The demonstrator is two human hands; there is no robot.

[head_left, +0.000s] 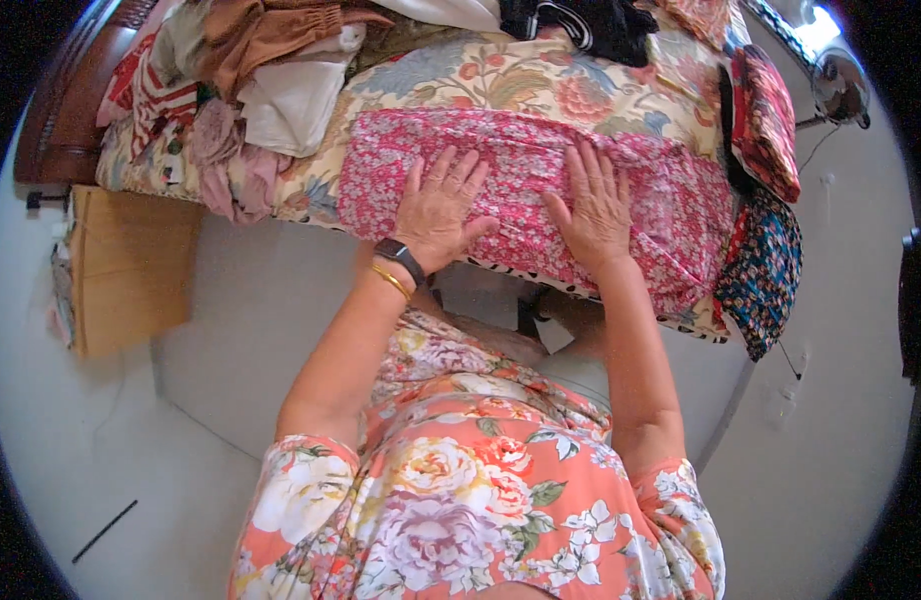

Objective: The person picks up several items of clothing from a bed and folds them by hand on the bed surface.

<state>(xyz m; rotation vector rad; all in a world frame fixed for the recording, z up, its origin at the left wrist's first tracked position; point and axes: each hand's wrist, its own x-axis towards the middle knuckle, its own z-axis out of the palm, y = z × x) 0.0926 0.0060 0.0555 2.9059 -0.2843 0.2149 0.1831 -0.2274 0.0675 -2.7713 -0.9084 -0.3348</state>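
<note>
A pink floral cloth garment [521,150], folded into a long shape, lies along the near edge of the bed. My left hand [441,212] rests flat on its left half, fingers stretched out and thumb apart. On the cloth's middle, a little to the right, my right hand [593,215] also lies flat with its fingers extended. Neither hand grips anything. Wrinkles run across the fabric, mostly between the hands and toward its right end. The garment's exact kind cannot be made out.
Rumpled clothes [271,70] are heaped on the bed's left side, with a black garment [591,28] at the back. Folded red patterned cloths [766,125] and a dark floral cloth [766,265] sit at the right edge. A wooden cabinet [131,265] stands left; a fan [841,85] is far right.
</note>
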